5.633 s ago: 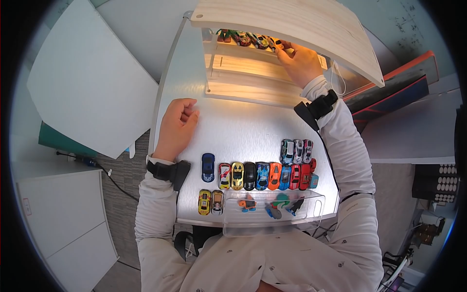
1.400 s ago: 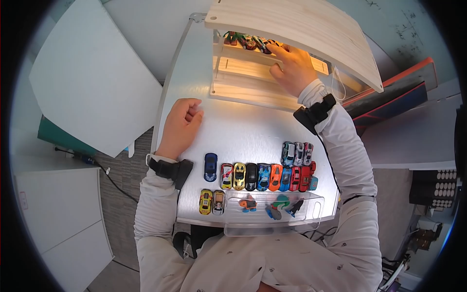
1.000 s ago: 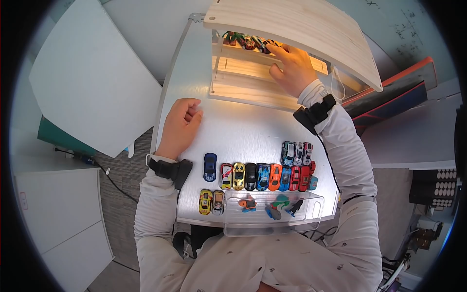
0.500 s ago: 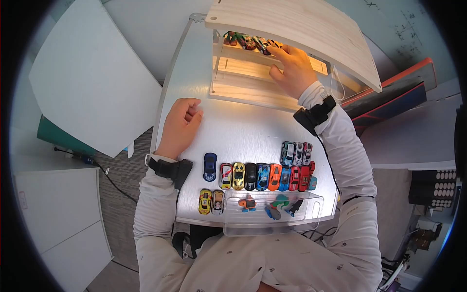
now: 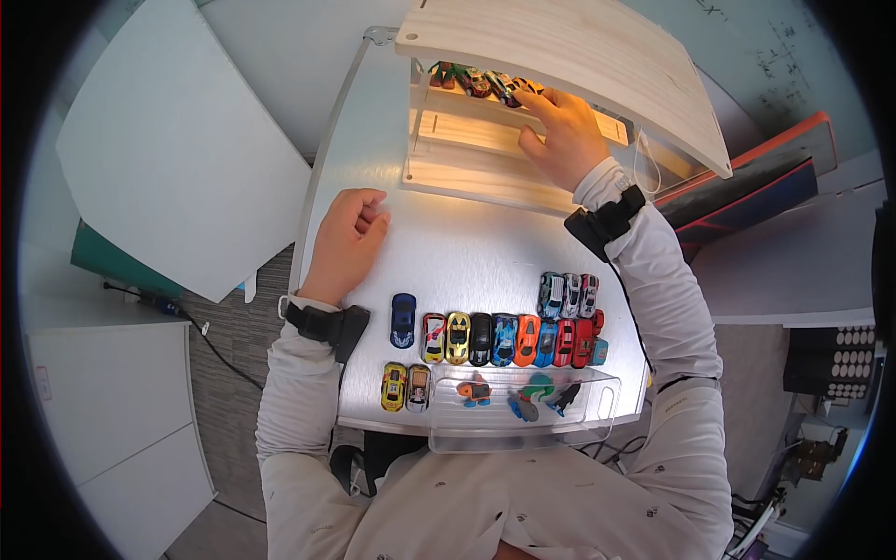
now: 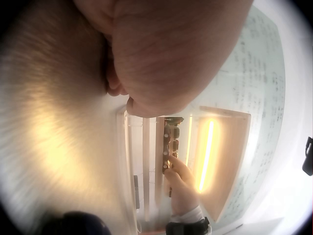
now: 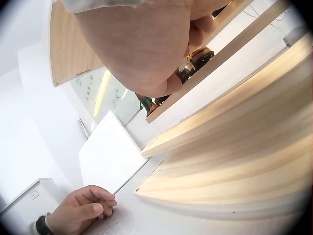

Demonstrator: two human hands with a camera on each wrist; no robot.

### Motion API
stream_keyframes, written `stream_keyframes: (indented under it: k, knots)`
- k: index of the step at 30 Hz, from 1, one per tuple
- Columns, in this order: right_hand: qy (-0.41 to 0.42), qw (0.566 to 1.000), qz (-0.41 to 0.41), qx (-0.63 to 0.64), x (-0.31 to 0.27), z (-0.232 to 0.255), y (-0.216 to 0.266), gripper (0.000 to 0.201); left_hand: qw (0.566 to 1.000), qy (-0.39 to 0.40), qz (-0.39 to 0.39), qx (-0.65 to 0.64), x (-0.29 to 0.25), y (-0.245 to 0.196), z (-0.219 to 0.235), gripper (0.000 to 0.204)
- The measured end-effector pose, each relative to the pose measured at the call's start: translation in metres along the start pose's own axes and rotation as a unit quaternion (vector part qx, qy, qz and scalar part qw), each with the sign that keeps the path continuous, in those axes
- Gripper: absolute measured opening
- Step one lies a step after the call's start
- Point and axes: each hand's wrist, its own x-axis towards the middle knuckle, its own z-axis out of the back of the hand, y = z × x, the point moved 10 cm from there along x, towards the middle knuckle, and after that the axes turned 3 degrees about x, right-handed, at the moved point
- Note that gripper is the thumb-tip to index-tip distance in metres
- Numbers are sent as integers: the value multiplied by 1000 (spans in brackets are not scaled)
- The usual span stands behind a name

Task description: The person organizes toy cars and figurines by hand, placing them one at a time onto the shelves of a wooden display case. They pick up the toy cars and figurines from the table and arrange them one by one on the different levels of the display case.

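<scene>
My right hand (image 5: 569, 135) reaches into the lit wooden shelf unit (image 5: 560, 42), its index finger extended at the toy cars on the upper shelf, touching a yellow one (image 5: 530, 84); the thumb stands apart, lower down. Left of it a patterned car (image 5: 504, 89) and a green-and-red car (image 5: 475, 82) stand side by side. In the right wrist view the palm hides much of the row, with a dark car (image 7: 200, 58) showing beside the fingers. My left hand (image 5: 347, 245) rests on the metal table (image 5: 448, 252), fingers loosely curled, holding nothing.
Several toy cars stand in rows near the front of the table, with a blue one (image 5: 403, 320) apart at left. A clear tray (image 5: 448, 439) holds small figures. A white cable (image 5: 651, 168) hangs at the unit's right, beside red-edged panels (image 5: 775, 154).
Earlier the right thumb and fingers were together around the yellow car; now they are spread. In the last second the index finger has drawn back slightly rightward. The left hand stays put.
</scene>
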Motion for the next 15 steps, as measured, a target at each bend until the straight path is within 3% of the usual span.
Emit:
stream_keyframes:
  k: [15]
  knots:
    - [9,1000,-4,2,1,-1,1,42,1000,-3,-4,8,0,-3,1,28]
